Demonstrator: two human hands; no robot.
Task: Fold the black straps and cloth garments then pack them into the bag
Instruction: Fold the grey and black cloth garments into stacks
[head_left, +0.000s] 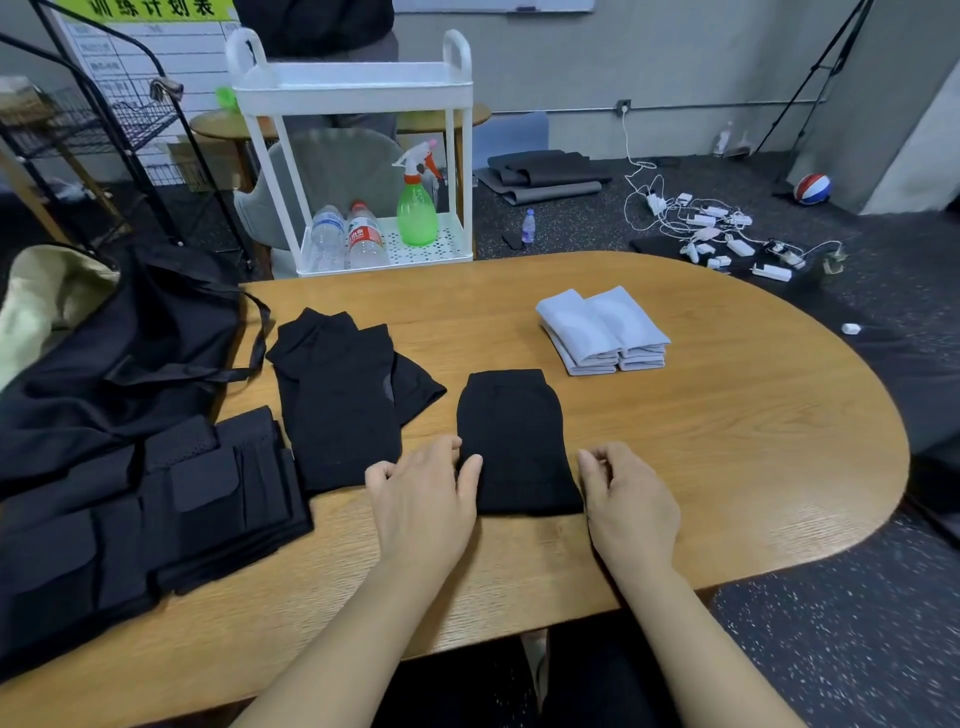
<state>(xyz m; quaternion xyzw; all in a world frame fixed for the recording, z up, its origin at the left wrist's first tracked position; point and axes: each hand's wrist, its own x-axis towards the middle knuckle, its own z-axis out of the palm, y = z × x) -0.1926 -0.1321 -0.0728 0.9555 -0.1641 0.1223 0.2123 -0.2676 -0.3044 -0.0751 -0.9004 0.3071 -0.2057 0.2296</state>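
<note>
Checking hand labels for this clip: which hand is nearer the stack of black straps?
Left. The left hand lies between the stack of black straps and the folded black cloth; the right hand is beyond that cloth.

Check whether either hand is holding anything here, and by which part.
Neither grips anything. The left hand rests its fingers on the folded black garment at its near-left edge; the right hand hangs loosely curled beside it.

Bag (130, 343) left (garments (511, 441) right)

Both forearms are bare, with no sleeves, rings or watch.
</note>
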